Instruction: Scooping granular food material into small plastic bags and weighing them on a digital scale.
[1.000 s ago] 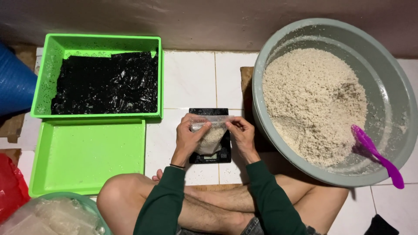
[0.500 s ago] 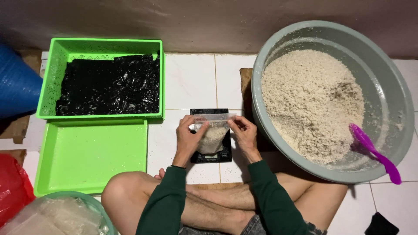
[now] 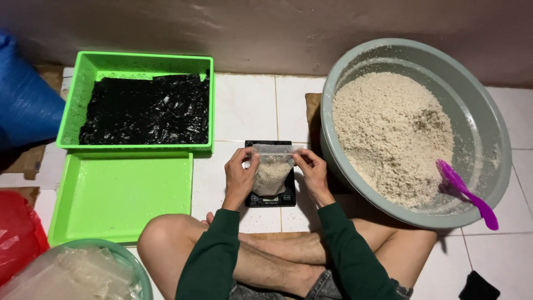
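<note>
**Both hands pinch a small bag of grain over a black scale**

Where the white tiled floor (image 3: 244, 105) meets the wall, the biggest thing is a round grey basin (image 3: 488, 133) at the right, heaped with pale, crumbly grain (image 3: 388, 133); a purple scoop (image 3: 466, 191) leans inside its near rim. At the left, two bright green trays lie edge to edge: the far tray (image 3: 72, 100) holds a layer of shiny black packets (image 3: 144, 108), while the near tray (image 3: 119, 194) shows only its bare bottom. A blue sack (image 3: 25, 103) bulges at the far left, a red plastic bag (image 3: 16, 239) sits below it, and a bowl of clear plastic bags (image 3: 83, 275) fills the lower left corner.

In the middle, just beside the basin, a flat black scale (image 3: 270, 197) lies on the tiles. Over it hangs a small clear bag (image 3: 272, 169), partly filled with the same pale grain. The left hand (image 3: 240, 176) is closed narrowly on the bag's upper left corner, thumb and fingers pinched; the right hand (image 3: 312, 172) grips the upper right corner the same way. Whether the bag's bottom touches the scale I cannot tell.
</note>
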